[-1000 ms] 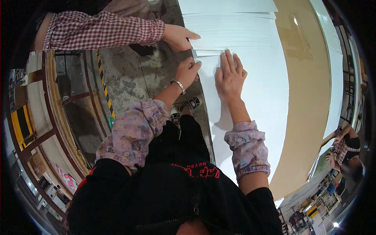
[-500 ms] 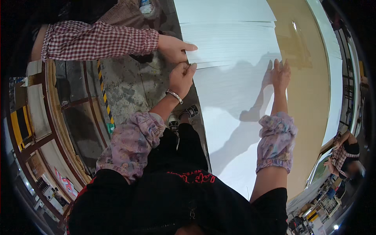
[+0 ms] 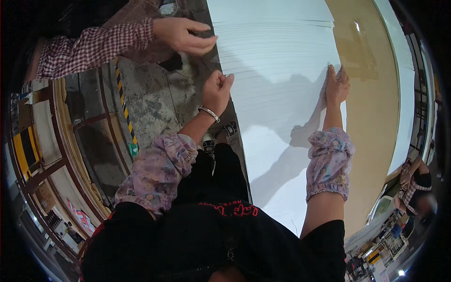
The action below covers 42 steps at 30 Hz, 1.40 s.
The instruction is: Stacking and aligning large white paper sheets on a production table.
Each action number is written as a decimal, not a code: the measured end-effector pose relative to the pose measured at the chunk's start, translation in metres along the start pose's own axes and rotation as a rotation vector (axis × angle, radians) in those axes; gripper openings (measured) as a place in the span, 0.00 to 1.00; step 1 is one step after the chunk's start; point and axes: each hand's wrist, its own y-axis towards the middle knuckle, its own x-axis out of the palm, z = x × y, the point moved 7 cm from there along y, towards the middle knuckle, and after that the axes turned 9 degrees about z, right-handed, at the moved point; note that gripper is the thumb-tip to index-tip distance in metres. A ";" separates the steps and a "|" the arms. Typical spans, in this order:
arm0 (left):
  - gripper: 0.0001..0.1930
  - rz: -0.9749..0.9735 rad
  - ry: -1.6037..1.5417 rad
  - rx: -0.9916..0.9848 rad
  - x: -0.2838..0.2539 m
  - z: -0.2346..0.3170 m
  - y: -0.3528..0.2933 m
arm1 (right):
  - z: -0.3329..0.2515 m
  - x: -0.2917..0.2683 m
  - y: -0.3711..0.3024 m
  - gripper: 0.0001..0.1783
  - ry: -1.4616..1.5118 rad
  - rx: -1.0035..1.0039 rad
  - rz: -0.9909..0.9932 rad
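White sheets of paper or thin card [image 3: 277, 51] lie overlapped in a fanned row, their edges showing as many thin lines. At their left edge, my left hand [image 3: 217, 94] is closed, fingers curled and thumb along the sheet edges; whether a sheet is pinched in it is hidden. On the opposite edge, my right hand [image 3: 337, 87] lies with fingers stretched out and apart, fingertips on the border of the sheets. Another person's hand [image 3: 185, 36], in a checked sleeve, hovers beside the sheets at the upper left, its fingers apart and apparently holding nothing.
Brown board with shiny tape [image 3: 364, 51] runs along the right of the sheets, with more white sheets [image 3: 404, 94] beyond it. Concrete floor [image 3: 152, 98] and a yellow-black floor stripe [image 3: 126, 110] lie to the left. A second person [image 3: 416, 185] is at the far right.
The other person's hand has drawn back from the sheet edge, up and to the left. The step across the sheets near my hands has flattened into evenly spaced edges. My hands have barely moved.
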 end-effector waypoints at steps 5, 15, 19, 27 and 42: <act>0.16 0.039 0.080 0.142 -0.003 0.005 0.001 | -0.004 -0.006 0.001 0.32 0.022 -0.014 0.059; 0.14 0.099 0.362 0.362 -0.004 0.031 -0.010 | -0.009 -0.018 0.003 0.24 0.164 -0.017 0.151; 0.14 0.106 0.401 0.372 -0.004 0.030 -0.010 | 0.000 -0.012 0.005 0.24 0.152 0.035 0.117; 0.14 0.047 0.424 0.290 -0.011 0.020 -0.009 | 0.003 -0.011 0.008 0.13 0.339 0.282 0.081; 0.32 0.159 0.244 0.260 0.018 0.033 -0.029 | -0.004 -0.013 0.015 0.17 0.237 0.184 0.036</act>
